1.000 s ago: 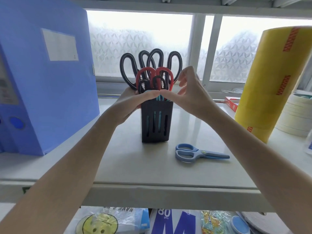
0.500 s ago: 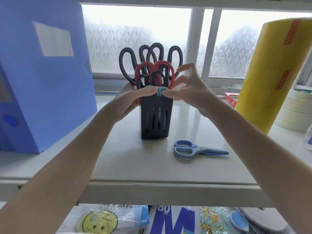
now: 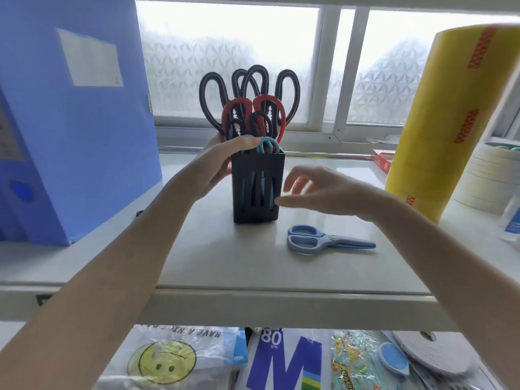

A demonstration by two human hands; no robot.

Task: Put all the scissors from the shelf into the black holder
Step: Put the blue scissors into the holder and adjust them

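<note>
The black holder (image 3: 257, 190) stands upright in the middle of the shelf (image 3: 225, 266). It holds several scissors: black-handled ones (image 3: 287, 91) at the back, a red-handled pair (image 3: 267, 105) in front, and a teal pair (image 3: 268, 144) sunk low inside. My left hand (image 3: 222, 161) grips the holder's left side, thumb over its top rim. My right hand (image 3: 318, 190) hovers just right of the holder, fingers spread, holding nothing. A light blue pair of scissors (image 3: 323, 240) lies flat on the shelf below my right hand, handles to the left.
A blue file box (image 3: 76, 114) stands at the left. A large yellow tape roll (image 3: 455, 116) and a stack of white tape rolls (image 3: 489, 175) fill the right side. A frosted window is behind. Bags and packages lie on the level below.
My right hand has let go of the teal scissors at the holder's top and dropped down to the right, fingers now spread. The teal pair sits lower in the holder.
</note>
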